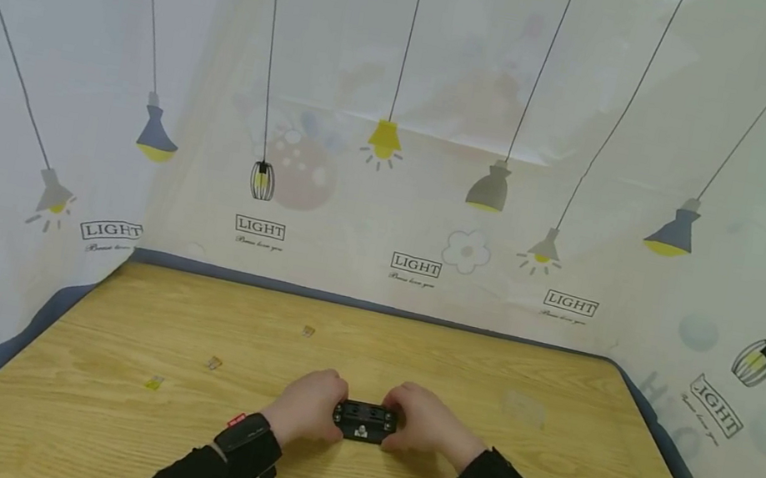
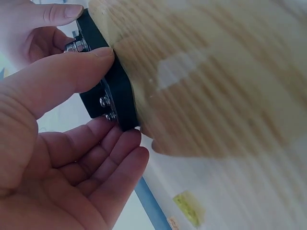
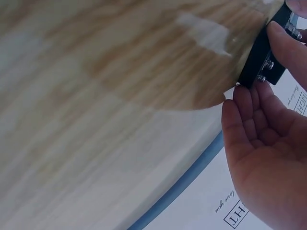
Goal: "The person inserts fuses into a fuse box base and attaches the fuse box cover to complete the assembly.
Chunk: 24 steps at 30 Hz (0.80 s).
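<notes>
A small black rectangular block with metal screws (image 1: 363,422) sits between the two hands over the wooden table in the head view. A pale mark shows on its near face. My left hand (image 1: 307,406) grips its left end, with the thumb along the near edge and the fingers at the far side. At the right end, my right hand (image 1: 424,422) holds it the same way. In the left wrist view the block (image 2: 122,96) stands close against the tabletop, its screws facing away from the wood. The right wrist view shows the block (image 3: 253,60) at the upper right, partly hidden by the thumb.
The wooden table (image 1: 93,427) has a blue-grey edge (image 1: 372,305) along its back. Small stickers (image 1: 154,383) lie left of the hands, and a clear tape patch (image 1: 525,409) is at right. A white curtain with printed lamps (image 1: 355,226) surrounds the table.
</notes>
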Each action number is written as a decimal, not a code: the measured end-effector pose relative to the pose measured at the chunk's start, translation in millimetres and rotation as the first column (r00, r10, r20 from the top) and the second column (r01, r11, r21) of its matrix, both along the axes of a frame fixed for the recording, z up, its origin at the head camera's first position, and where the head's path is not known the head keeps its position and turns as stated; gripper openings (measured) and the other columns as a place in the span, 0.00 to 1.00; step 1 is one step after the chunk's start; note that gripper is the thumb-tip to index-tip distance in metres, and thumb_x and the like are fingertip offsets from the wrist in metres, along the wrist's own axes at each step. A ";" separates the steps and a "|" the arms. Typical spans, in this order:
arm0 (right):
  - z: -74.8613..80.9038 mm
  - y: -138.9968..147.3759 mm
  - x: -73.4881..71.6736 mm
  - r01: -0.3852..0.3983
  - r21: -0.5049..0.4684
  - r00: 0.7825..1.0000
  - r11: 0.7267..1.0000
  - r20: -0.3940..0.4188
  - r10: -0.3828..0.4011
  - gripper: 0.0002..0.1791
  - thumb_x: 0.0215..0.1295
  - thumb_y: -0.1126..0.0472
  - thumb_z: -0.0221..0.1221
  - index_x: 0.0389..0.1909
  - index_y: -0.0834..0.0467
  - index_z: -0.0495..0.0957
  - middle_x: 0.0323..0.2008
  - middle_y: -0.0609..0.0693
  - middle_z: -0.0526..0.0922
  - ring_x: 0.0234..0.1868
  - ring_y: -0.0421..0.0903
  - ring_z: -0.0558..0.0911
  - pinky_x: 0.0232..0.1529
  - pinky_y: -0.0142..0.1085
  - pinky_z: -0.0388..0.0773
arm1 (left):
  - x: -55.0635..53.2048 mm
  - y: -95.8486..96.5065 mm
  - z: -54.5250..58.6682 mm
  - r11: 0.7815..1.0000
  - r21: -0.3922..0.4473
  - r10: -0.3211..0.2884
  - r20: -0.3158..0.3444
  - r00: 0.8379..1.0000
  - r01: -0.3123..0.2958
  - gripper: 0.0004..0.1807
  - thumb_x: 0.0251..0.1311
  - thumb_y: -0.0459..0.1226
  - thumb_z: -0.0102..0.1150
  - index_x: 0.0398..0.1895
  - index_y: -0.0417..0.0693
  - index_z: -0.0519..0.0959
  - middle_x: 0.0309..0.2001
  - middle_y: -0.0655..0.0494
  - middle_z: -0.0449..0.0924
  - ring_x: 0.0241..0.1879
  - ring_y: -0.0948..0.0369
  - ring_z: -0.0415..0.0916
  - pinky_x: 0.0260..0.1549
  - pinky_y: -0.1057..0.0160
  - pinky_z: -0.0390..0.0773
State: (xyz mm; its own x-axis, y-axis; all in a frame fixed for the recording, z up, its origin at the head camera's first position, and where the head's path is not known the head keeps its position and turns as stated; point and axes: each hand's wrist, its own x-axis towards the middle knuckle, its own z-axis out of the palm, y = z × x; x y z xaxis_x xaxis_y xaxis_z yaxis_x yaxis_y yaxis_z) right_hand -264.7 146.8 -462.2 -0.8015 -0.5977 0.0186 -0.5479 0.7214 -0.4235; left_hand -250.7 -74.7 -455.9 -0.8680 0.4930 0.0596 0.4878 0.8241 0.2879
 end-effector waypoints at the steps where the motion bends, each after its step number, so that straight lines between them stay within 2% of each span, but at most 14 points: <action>1: 0.3 0.2 0.0 0.000 -0.002 1.000 1.000 0.005 0.000 0.23 0.44 0.59 0.78 0.40 0.59 0.79 0.35 0.45 0.74 0.35 0.42 0.72 0.43 0.41 0.74 | -0.2 -0.3 -0.5 1.000 0.000 -0.002 -0.002 1.000 0.002 0.19 0.37 0.39 0.79 0.32 0.43 0.81 0.29 0.58 0.72 0.28 0.62 0.67 0.32 0.62 0.72; 6: 0.7 0.9 -0.4 0.003 -0.008 1.000 1.000 0.019 -0.002 0.23 0.44 0.59 0.78 0.40 0.59 0.79 0.35 0.46 0.74 0.36 0.43 0.72 0.43 0.42 0.74 | -1.6 -5.0 -2.1 0.999 0.050 -0.022 0.031 0.999 0.020 0.20 0.38 0.39 0.78 0.35 0.42 0.82 0.32 0.57 0.75 0.30 0.61 0.70 0.35 0.60 0.74; 9: 1.1 1.3 -0.4 0.009 -0.008 1.000 1.000 0.018 -0.008 0.23 0.45 0.59 0.78 0.41 0.58 0.80 0.36 0.45 0.75 0.36 0.42 0.72 0.43 0.42 0.74 | -1.6 -12.3 -1.6 0.994 0.101 -0.035 0.056 0.998 0.029 0.22 0.42 0.38 0.77 0.42 0.39 0.82 0.37 0.53 0.79 0.36 0.57 0.75 0.40 0.56 0.76; 13: 0.6 2.5 0.1 0.008 -0.003 1.000 1.000 0.000 -0.008 0.23 0.46 0.57 0.78 0.41 0.58 0.80 0.36 0.45 0.75 0.36 0.42 0.73 0.43 0.42 0.74 | -2.2 -26.0 2.2 0.988 0.152 -0.034 0.040 0.999 0.027 0.24 0.47 0.37 0.76 0.47 0.37 0.81 0.41 0.48 0.80 0.41 0.52 0.77 0.42 0.52 0.76; 18: -0.2 2.8 -0.2 0.001 -0.005 1.000 1.000 -0.006 -0.002 0.23 0.46 0.57 0.78 0.41 0.57 0.80 0.37 0.45 0.76 0.36 0.42 0.73 0.43 0.42 0.74 | -5.2 -43.6 12.5 0.982 0.188 0.006 0.025 1.000 -0.011 0.20 0.49 0.34 0.75 0.45 0.35 0.81 0.39 0.47 0.80 0.39 0.51 0.77 0.42 0.50 0.76; 24: -0.4 2.1 -1.1 0.007 -0.001 1.000 1.000 0.002 -0.007 0.23 0.46 0.56 0.78 0.41 0.58 0.80 0.37 0.45 0.76 0.37 0.42 0.73 0.45 0.43 0.74 | -8.8 -60.4 16.8 0.988 0.150 0.039 -0.010 0.999 -0.037 0.16 0.50 0.33 0.75 0.41 0.37 0.83 0.35 0.51 0.79 0.35 0.56 0.75 0.39 0.53 0.76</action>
